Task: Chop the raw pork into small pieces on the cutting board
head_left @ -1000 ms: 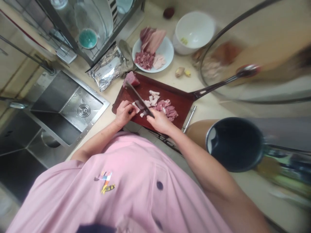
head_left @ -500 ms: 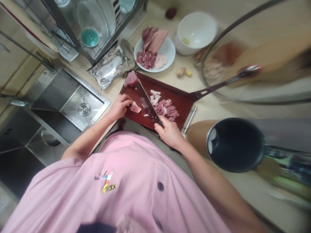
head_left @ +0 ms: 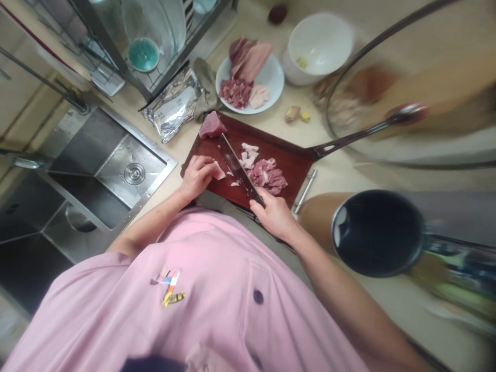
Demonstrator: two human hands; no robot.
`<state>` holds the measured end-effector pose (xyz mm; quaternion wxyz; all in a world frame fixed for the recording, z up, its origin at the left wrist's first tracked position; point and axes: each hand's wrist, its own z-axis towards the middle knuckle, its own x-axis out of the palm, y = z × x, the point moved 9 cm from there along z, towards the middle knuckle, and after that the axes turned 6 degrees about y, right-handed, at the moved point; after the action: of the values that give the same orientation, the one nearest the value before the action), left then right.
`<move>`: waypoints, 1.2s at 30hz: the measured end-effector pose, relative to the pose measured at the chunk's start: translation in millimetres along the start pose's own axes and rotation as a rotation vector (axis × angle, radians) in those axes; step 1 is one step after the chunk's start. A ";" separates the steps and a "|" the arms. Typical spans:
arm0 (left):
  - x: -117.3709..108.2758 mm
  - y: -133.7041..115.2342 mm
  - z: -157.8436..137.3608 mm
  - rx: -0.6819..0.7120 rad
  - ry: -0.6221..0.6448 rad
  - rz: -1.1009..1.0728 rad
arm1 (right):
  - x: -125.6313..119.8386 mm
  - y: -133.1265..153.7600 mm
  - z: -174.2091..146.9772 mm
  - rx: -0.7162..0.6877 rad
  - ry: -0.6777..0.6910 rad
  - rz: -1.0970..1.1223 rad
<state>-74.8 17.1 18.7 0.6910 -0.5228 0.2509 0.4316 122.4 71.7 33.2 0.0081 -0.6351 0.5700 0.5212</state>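
A dark red cutting board lies on the counter in front of me. My left hand presses down on a small pale piece of meat at the board's near left. My right hand grips the handle of a knife, whose blade lies across the board between that piece and a pile of cut meat. A larger chunk of raw meat sits at the board's far left corner.
A white plate of sliced meat and a white bowl stand behind the board. A foil pouch lies by a dish rack. A steel sink is left. A glass lid and dark pot are right.
The knife drew back from the small piece and now rests beside the cut pile. My left hand lifted off and came back down on the pale piece.
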 end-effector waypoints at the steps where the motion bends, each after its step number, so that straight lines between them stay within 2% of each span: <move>1: -9.3 6.5 0.6 -0.022 -0.032 0.013 | -1.7 -1.9 -1.0 0.008 -0.010 0.015; 3: -21.4 18.7 3.5 -0.047 -0.028 0.047 | -5.5 -4.0 -3.5 0.023 -0.036 0.040; 4: -21.3 22.4 6.2 -0.034 0.026 0.063 | -7.2 -4.2 -4.8 0.028 -0.047 0.053; 7: -3.2 25.2 14.8 0.048 0.267 0.093 | -9.6 -3.1 -6.8 0.032 -0.052 0.091; 9: 8.7 25.6 23.2 0.053 0.345 0.103 | -11.1 -1.9 -6.6 0.025 -0.058 0.103; 11: 11.8 26.5 36.0 -0.002 0.303 0.094 | -12.8 -1.4 -5.9 0.016 -0.069 0.107; 14: 5.6 21.2 52.5 -0.079 0.163 0.010 | -14.5 -2.4 -5.6 0.016 -0.083 0.121; 18: -3.6 -0.5 49.8 -0.066 0.094 -0.030 | -13.6 -5.0 -8.5 0.041 -0.084 0.122; 20: -1.6 -12.6 39.1 -0.013 0.132 0.010 | -11.8 -5.8 -9.9 0.053 -0.078 0.109; 23: 15.1 -26.9 21.9 0.143 0.296 0.071 | -7.8 -6.1 -9.8 0.052 -0.064 0.098; 26: 18.1 -21.4 14.4 0.173 0.335 0.057 | -4.3 -5.0 -8.5 0.034 -0.061 0.070; 32: -13.8 5.9 6.8 -0.042 0.029 -0.061 | 7.1 6.4 -5.5 -0.017 -0.029 0.041; 36: 6.4 9.2 3.3 -0.085 0.075 -0.038 | 12.5 17.1 -3.0 -0.025 -0.008 0.014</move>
<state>-79.9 23.1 10.0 0.6663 -0.5722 0.2480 0.4088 109.4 55.0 36.1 -0.0010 -0.6290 0.5679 0.5309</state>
